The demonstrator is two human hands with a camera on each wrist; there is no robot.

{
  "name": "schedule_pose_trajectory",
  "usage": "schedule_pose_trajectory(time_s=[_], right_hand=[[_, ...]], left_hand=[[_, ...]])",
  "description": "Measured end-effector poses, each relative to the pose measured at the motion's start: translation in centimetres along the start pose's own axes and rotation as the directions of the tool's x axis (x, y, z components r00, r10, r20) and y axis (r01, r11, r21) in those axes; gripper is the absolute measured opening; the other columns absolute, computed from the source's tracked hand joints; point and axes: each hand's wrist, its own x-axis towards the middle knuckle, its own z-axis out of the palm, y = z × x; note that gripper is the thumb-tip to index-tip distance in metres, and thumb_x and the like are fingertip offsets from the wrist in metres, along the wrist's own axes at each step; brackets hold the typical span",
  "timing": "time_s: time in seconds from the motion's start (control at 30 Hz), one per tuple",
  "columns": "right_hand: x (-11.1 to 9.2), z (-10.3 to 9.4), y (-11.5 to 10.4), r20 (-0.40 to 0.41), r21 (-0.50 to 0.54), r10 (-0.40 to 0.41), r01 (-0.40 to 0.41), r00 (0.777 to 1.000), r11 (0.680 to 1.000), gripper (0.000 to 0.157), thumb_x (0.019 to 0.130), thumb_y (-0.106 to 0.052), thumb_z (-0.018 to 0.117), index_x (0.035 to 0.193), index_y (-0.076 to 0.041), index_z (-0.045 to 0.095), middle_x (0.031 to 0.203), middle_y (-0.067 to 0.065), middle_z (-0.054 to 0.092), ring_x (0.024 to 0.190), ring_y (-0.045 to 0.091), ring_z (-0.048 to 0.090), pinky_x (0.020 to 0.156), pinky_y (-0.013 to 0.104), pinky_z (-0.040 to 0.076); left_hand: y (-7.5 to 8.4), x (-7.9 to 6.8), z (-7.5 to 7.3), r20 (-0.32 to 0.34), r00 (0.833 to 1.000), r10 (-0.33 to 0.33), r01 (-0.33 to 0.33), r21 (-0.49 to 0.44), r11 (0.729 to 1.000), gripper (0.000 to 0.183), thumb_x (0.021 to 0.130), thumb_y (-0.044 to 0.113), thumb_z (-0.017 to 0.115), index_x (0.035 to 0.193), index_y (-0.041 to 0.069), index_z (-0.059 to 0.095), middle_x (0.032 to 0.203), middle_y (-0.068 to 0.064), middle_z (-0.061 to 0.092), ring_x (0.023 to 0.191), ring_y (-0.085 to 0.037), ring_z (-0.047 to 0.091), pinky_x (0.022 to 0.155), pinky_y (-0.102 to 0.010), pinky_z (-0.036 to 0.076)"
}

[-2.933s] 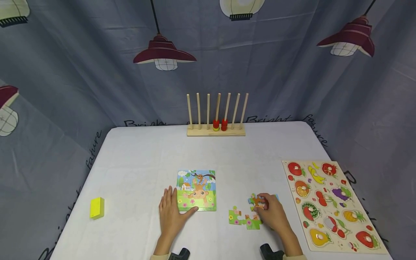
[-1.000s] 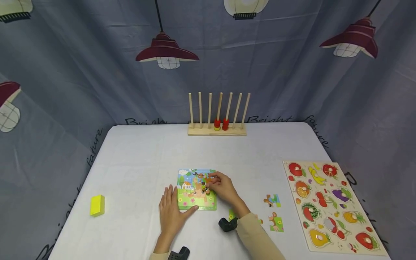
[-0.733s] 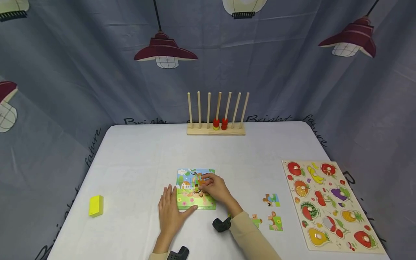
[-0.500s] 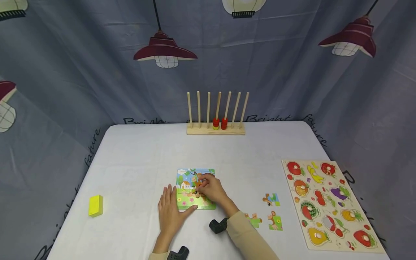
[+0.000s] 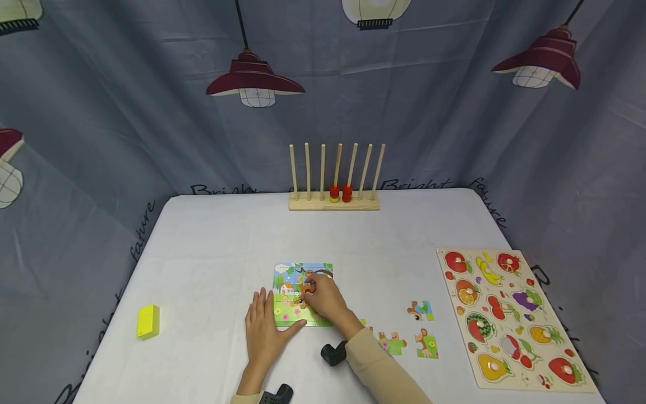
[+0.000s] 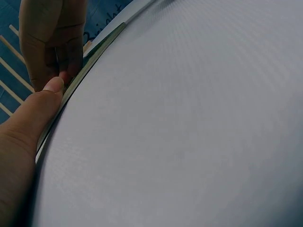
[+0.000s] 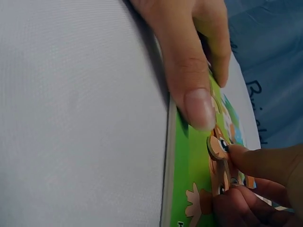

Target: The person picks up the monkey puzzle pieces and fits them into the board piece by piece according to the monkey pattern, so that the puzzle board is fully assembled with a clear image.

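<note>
A square jigsaw puzzle board with a monkey picture lies at the middle front of the table. My left hand rests along its left side, fingers straight, the thumb at the front edge. Over the picture's middle, my right hand pinches a puzzle piece with a printed eye between thumb and fingers. The right wrist view shows this piece slightly tilted, close over the board. Both the left thumb and the board's thin edge appear in the left wrist view.
Loose puzzle pieces lie right of the board: one with an eye, one with an ear, others partly behind the right sleeve. A fruit puzzle board lies far right, a yellow block left, a peg stand behind.
My right hand has moved from the loose pieces to the board, carrying a piece, then shifted left over the picture. The left hand has stayed in place.
</note>
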Motion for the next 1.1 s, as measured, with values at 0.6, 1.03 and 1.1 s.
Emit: schedule_pose_trajectory(time_s=[0.6, 1.03, 1.1], right_hand=[[-0.2, 0.6, 0.3, -0.044, -0.077, 0.000, -0.004, 0.999, 0.997, 0.027, 0.075, -0.019, 0.073, 0.096, -0.004, 0.064, 0.075, 0.000, 0.054, 0.063, 0.008, 0.045, 0.054, 0.020, 0.038], [-2.8, 0.9, 0.8, -0.078, -0.279, -0.237, 0.207, 0.968, 0.938, 0.028, 0.081, -0.021, 0.067, 0.106, -0.009, 0.063, 0.104, 0.005, 0.058, 0.083, 0.013, 0.056, 0.067, 0.025, 0.048], [-3.3, 1.0, 0.9, -0.070, -0.325, -0.291, 0.254, 0.954, 0.911, 0.031, 0.081, -0.021, 0.066, 0.109, -0.008, 0.063, 0.114, 0.007, 0.058, 0.098, 0.019, 0.058, 0.076, 0.032, 0.050]], left_hand=[[-0.1, 0.0, 0.1, -0.022, 1.000, 0.009, -0.009, 0.001, 1.000, 0.106, 0.059, 0.070, 0.066, 0.135, 0.002, 0.039, 0.144, -0.018, 0.032, 0.136, -0.034, 0.022, 0.107, -0.050, 0.018], [0.0, -0.1, -0.1, -0.008, 1.000, 0.006, -0.007, -0.010, 1.000, 0.106, 0.060, 0.069, 0.066, 0.136, 0.002, 0.037, 0.145, -0.018, 0.032, 0.137, -0.033, 0.020, 0.108, -0.050, 0.017], [0.0, 0.0, -0.1, -0.002, 1.000, -0.001, 0.001, -0.012, 1.000, 0.106, 0.060, 0.069, 0.066, 0.137, 0.002, 0.036, 0.145, -0.018, 0.031, 0.138, -0.033, 0.020, 0.109, -0.049, 0.016]])
